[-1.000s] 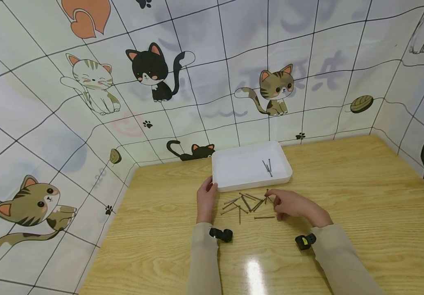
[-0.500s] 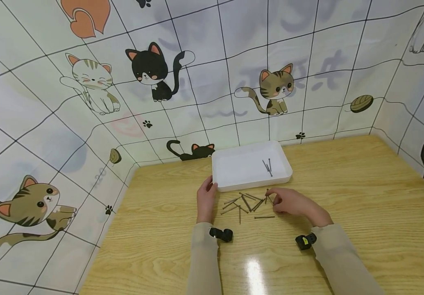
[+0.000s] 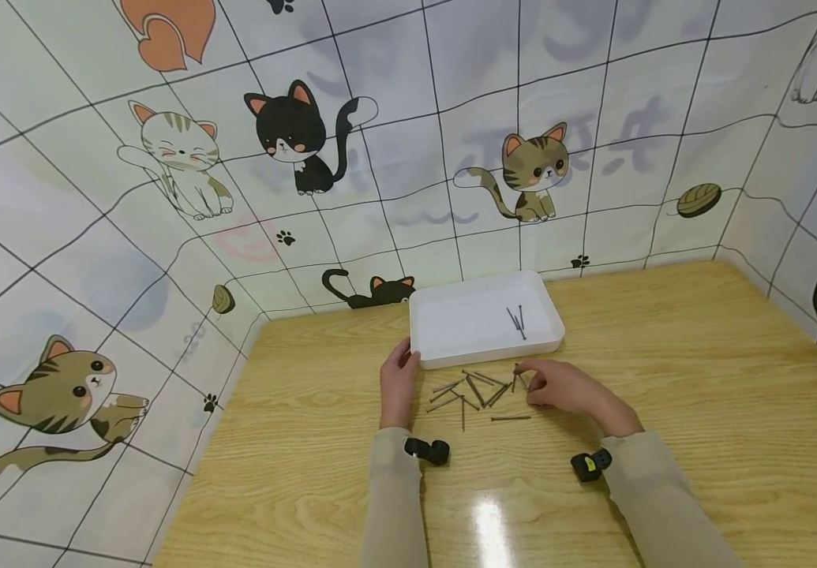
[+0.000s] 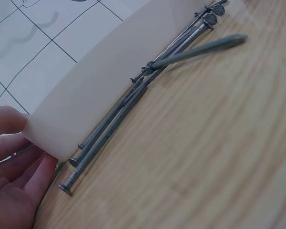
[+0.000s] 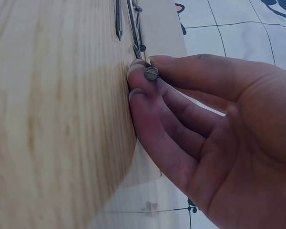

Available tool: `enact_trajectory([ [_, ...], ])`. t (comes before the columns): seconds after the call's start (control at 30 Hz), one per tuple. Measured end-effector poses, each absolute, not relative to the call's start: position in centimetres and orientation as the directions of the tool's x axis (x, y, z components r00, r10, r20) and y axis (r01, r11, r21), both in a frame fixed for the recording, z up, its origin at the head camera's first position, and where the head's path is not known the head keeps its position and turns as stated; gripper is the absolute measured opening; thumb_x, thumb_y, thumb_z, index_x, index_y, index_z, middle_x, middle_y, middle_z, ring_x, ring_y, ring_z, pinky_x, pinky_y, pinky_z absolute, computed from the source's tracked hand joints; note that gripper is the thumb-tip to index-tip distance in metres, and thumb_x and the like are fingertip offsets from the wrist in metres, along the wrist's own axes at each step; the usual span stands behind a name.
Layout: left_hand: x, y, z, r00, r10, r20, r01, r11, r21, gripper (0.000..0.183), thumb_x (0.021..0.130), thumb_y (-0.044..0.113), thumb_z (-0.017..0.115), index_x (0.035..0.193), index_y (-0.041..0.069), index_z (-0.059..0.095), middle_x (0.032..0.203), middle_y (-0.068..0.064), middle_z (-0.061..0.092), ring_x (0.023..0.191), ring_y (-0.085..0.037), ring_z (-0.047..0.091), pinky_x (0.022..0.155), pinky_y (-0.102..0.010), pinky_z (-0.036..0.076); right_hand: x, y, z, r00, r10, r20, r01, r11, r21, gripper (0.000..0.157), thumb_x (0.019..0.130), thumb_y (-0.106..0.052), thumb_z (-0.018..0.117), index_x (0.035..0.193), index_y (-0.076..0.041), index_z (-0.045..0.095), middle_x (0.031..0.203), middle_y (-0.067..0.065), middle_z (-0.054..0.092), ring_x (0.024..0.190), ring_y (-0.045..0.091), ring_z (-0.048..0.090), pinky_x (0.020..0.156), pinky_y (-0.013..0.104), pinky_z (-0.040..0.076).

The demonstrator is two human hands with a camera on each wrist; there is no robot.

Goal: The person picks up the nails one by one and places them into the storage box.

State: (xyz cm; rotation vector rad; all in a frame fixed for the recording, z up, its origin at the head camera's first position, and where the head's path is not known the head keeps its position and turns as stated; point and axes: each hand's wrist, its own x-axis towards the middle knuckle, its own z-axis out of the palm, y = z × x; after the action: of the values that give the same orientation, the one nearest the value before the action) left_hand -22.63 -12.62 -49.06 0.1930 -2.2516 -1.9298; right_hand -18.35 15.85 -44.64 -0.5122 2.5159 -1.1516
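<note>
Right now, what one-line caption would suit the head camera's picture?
Left hand holds a white tray by its corner; right hand pinches a nail near other nails scattered on a wooden table.

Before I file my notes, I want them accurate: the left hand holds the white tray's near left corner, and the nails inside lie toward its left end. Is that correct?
Not quite: the nails inside the white tray lie toward its right end, as the head view shows. The left hand does hold the near left corner.
</note>
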Motion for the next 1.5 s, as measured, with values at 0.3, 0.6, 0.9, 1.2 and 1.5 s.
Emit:
enact_trajectory([
  [0.3,-22.4,-12.5,-48.8,-0.978,-0.202,0.047,0.018,0.143,0.990,0.041,0.092,0.025,0.056,0.132,0.016,0.052,0.129,-0.002,0.055,0.117,-0.018,0.050,0.098,-0.037,0.040,-18.4,16.1,-44.6,-0.896,-0.420,-0.141,-0.166,0.613,-0.772,0.049,0.085,-0.006,0.059,0.132,-0.001,0.045,0.083,0.004,0.063,0.068,0.016,0.054,0.060,0.029,0.044],
  [0.6,-22.4,-12.6,-48.7,-0.980,-0.193,0.043,0.018,0.130,0.991,0.041,0.092,0.024,0.055,0.132,0.017,0.051,0.128,-0.002,0.055,0.116,-0.017,0.050,0.097,-0.036,0.041,-18.7,16.1,-44.6,-0.907,-0.410,-0.097,-0.176,0.577,-0.798,0.047,0.086,-0.006,0.059,0.131,-0.001,0.046,0.086,0.005,0.063,0.071,0.017,0.056,0.060,0.030,0.046],
  [0.9,-22.4,-12.6,-48.9,-0.981,-0.192,0.041,0.015,0.133,0.991,0.042,0.092,0.023,0.055,0.133,0.014,0.050,0.130,-0.003,0.054,0.118,-0.018,0.050,0.098,-0.037,0.040,-18.5,16.0,-44.0,-0.934,-0.355,-0.037,-0.191,0.582,-0.790,0.048,0.088,-0.008,0.057,0.134,-0.003,0.043,0.093,0.009,0.062,0.076,0.015,0.061,0.065,0.030,0.049],
  [1.2,-22.3,-12.5,-48.6,-0.981,-0.192,0.038,0.011,0.138,0.990,0.043,0.092,0.021,0.055,0.134,0.013,0.049,0.130,-0.005,0.053,0.118,-0.019,0.050,0.099,-0.038,0.039,-19.1,15.9,-43.8,-0.963,-0.268,0.033,-0.189,0.584,-0.789,0.050,0.090,-0.014,0.057,0.137,-0.009,0.040,0.102,0.011,0.062,0.081,0.016,0.062,0.066,0.031,0.050],
  [1.5,-22.1,-12.5,-48.2,-0.981,-0.193,0.039,0.012,0.141,0.990,0.042,0.092,0.021,0.055,0.133,0.013,0.050,0.130,-0.005,0.054,0.118,-0.019,0.050,0.098,-0.037,0.040,-21.3,15.4,-43.7,-0.975,-0.214,0.053,-0.136,0.394,-0.909,0.054,0.091,-0.014,0.057,0.140,-0.007,0.035,0.105,0.018,0.061,0.090,0.028,0.064,0.080,0.040,0.052],
])
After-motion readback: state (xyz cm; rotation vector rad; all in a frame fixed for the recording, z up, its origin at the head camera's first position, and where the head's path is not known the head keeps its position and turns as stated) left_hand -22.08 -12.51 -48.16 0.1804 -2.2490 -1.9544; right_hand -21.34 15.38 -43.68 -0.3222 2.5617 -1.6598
